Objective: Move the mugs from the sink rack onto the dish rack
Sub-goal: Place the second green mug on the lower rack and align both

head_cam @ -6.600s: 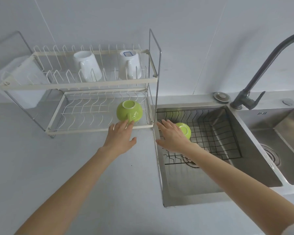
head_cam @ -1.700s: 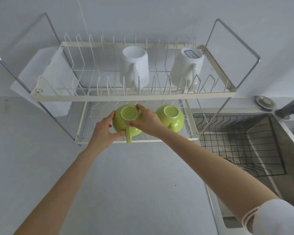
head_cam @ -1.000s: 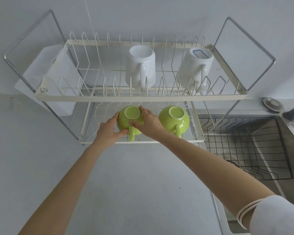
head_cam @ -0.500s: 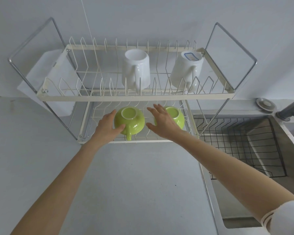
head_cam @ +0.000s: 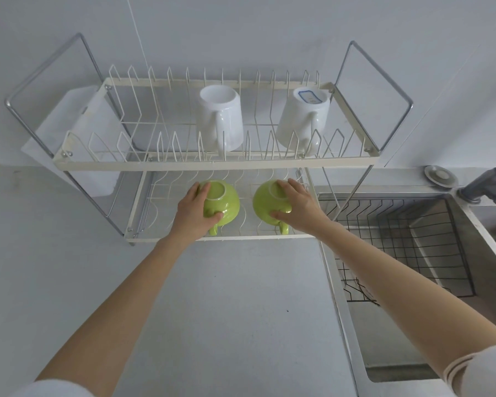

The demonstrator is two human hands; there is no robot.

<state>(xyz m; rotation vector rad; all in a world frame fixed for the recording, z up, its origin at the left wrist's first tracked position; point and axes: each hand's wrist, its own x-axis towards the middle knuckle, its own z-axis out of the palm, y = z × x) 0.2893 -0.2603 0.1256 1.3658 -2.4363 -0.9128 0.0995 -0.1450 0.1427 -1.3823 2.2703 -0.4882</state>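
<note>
Two green mugs sit upside down on the lower shelf of the dish rack. The left hand grips the left mug; the right hand grips the right mug. The sink rack lies right of the dish rack.

left hand: arm outstretched, fingers curled in a grip | right hand: arm outstretched, fingers curled in a grip, palm down

Faucet cut off at right
</note>
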